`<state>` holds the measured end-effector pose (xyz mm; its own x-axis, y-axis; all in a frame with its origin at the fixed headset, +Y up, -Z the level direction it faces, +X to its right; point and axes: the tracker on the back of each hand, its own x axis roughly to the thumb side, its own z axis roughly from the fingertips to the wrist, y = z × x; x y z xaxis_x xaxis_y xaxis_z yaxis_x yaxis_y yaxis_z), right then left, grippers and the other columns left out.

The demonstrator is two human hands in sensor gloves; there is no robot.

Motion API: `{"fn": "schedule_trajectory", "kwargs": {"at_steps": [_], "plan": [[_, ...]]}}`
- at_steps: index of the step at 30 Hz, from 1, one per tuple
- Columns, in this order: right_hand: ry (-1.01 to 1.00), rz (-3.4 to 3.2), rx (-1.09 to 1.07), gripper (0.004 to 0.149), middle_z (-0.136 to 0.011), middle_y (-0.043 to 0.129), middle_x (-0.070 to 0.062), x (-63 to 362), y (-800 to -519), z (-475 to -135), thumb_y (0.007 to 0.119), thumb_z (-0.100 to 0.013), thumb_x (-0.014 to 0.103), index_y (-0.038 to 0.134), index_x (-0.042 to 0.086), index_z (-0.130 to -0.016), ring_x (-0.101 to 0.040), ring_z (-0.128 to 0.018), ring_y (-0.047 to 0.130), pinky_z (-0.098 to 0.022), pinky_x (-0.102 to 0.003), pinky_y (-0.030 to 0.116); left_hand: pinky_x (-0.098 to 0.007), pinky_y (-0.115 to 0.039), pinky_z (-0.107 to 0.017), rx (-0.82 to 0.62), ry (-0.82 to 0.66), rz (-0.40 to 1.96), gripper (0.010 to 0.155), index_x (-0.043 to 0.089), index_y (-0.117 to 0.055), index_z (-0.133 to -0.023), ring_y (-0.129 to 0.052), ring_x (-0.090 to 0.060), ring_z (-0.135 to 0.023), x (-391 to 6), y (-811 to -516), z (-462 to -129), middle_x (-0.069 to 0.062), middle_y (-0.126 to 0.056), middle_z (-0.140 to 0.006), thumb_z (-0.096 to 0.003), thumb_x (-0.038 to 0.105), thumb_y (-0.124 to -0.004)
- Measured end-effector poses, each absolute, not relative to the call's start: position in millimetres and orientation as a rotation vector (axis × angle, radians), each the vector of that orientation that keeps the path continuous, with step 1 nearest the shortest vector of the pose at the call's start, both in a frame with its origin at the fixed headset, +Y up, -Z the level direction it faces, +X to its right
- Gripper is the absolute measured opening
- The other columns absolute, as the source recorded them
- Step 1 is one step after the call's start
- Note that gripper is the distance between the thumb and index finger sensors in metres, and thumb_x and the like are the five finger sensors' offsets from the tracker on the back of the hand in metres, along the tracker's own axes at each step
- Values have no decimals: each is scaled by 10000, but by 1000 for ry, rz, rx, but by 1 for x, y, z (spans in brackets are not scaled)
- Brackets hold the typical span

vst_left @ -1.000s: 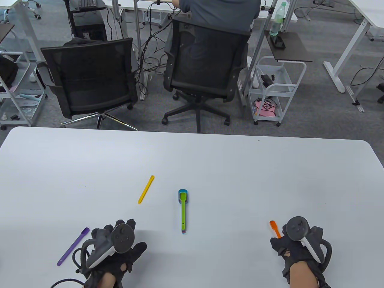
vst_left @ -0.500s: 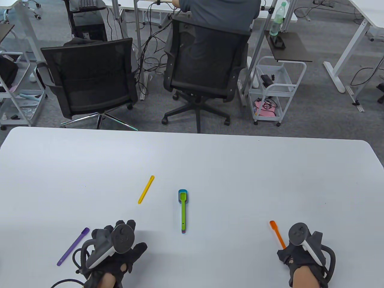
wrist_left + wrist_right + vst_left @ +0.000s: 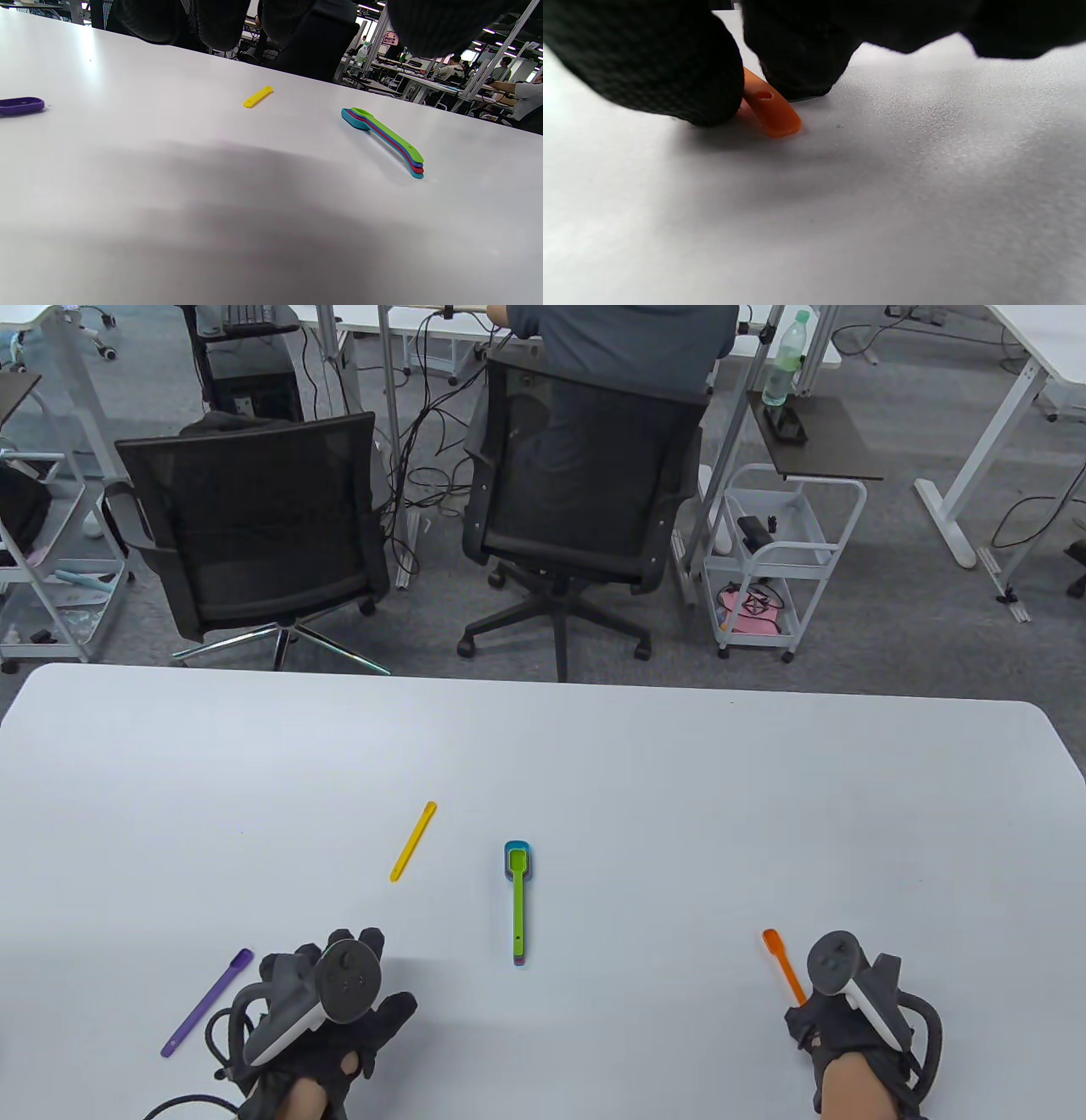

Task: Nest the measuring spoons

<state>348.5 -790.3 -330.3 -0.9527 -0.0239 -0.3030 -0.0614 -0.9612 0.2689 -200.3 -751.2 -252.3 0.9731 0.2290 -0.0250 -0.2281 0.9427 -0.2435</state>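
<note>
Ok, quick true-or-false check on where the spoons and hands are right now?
1. The right hand pinches the orange spoon at its handle end. True.
2. The green spoon lies alone on the table. False: it tops a nested stack.
3. The left hand holds the purple spoon. False: that spoon lies beside it, untouched.
4. The yellow spoon lies loose, left of the stack. True.

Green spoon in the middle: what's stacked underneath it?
Under the green spoon, the left wrist view shows purple-blue, red and teal handles layered; the teal bowl is outermost. The covered inner bowls can't be seen.
</note>
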Motion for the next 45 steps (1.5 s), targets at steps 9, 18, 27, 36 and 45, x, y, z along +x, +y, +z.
{"fn": "schedule_trajectory", "kwargs": {"at_steps": [9, 18, 27, 36, 45], "plan": [[410, 3072, -490, 608, -363, 961, 79, 348, -791, -330, 955, -345, 510, 871, 88, -773, -118, -93, 883, -173, -434, 878, -819, -287, -688, -245, -2, 237, 961, 159, -443, -1215, -507, -628, -1111, -201, -751, -252, -230, -466, -1246, -475, 697, -738], [329, 3053, -517, 580, -335, 966, 91, 349, -792, -330, 963, -343, 505, 891, 90, -742, -103, -70, 885, -155, -415, 887, -819, -287, -688, -242, 1, 239, 960, 162, -443, -1214, -507, -629, -1111, -202, -750, -252, -231, -467, -1245, -475, 698, -737], [202, 2971, -541, 574, -314, 973, 97, 330, -767, -341, 961, -347, 506, 909, 74, -723, -88, -49, 891, -135, -404, 896, -819, -287, -688, -238, 8, 240, 962, 159, -443, -1215, -510, -635, -1108, -203, -750, -252, -229, -470, -1245, -474, 698, -738], [181, 2934, -525, 573, -298, 979, 97, 243, -737, -366, 966, -350, 505, 930, 53, -701, -79, -31, 899, -119, -403, 902, -818, -290, -688, -234, -11, 235, 958, 162, -446, -1214, -515, -631, -1108, -200, -749, -251, -228, -476, -1244, -474, 697, -737], [178, 2896, -448, 571, -294, 980, 94, 148, -735, -383, 960, -357, 505, 934, 46, -696, -86, -37, 908, -127, -411, 901, -821, -281, -683, -239, -11, 243, 961, 156, -447, -1213, -521, -629, -1108, -201, -750, -251, -221, -503, -1240, -474, 698, -737]]}}
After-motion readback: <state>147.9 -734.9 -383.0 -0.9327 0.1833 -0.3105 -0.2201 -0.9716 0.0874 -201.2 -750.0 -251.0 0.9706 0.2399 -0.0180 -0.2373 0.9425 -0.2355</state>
